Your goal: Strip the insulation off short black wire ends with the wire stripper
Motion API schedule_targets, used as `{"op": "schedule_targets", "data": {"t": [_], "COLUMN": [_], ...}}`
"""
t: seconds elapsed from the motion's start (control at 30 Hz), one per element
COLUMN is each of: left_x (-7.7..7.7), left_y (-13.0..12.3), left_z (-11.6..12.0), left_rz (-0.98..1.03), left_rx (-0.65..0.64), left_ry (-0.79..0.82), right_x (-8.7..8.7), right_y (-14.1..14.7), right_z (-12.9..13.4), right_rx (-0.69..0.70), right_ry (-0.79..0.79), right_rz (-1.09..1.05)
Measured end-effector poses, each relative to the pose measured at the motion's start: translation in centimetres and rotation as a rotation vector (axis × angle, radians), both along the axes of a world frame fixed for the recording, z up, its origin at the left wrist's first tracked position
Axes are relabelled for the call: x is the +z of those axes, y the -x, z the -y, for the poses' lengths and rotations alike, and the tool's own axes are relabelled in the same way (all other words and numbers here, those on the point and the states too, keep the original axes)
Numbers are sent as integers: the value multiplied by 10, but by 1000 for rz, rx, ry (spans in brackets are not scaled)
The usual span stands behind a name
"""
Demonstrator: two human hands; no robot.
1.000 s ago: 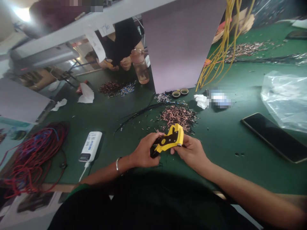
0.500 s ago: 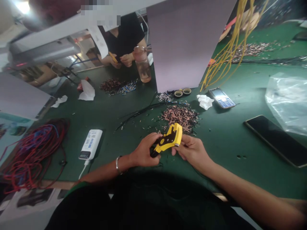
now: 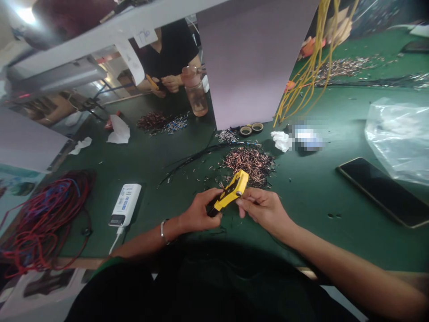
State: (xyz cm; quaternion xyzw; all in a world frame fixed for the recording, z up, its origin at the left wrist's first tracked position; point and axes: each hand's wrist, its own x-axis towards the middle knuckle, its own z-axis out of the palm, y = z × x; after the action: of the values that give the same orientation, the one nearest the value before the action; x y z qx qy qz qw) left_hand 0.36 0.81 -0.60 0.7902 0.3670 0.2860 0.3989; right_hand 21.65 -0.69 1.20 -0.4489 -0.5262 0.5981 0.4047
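1. Left hand [image 3: 197,211] fingers clenched around the yellow crimping tool [image 3: 231,192], which tilts up.
2. Right hand [image 3: 263,209] fingers pinch the tool's upper end.
3. Tool is held above the counter [image 3: 311,188], near its front edge, just before the copper terminals [image 3: 250,162].

Passage right: the green tabletop [image 3: 310,197] between the right hand [image 3: 263,209] and the smartphone [image 3: 385,191]. Passage left: between the left hand [image 3: 197,211] and the power bank [image 3: 124,205]. Forward obstacles: copper terminals [image 3: 250,161], just beyond the hands; farther on, the upright grey partition [image 3: 254,62].
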Motion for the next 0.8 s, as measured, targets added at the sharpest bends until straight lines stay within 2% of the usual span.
{"op": "schedule_targets", "data": {"t": [0.33,0.57,0.8], "left_x": [6,10,1], "left_y": [-6,-7,-4], "left_z": [0,-2,0], "left_rz": [-36,-75,-101], "left_rx": [83,43,72], "left_ry": [84,53,31], "right_x": [-7,-4,-5], "right_y": [0,-2,-3], "right_z": [-1,-2,-2], "right_rx": [-20,-18,5], "right_ry": [31,13,17], "right_rz": [-19,2,22]}}
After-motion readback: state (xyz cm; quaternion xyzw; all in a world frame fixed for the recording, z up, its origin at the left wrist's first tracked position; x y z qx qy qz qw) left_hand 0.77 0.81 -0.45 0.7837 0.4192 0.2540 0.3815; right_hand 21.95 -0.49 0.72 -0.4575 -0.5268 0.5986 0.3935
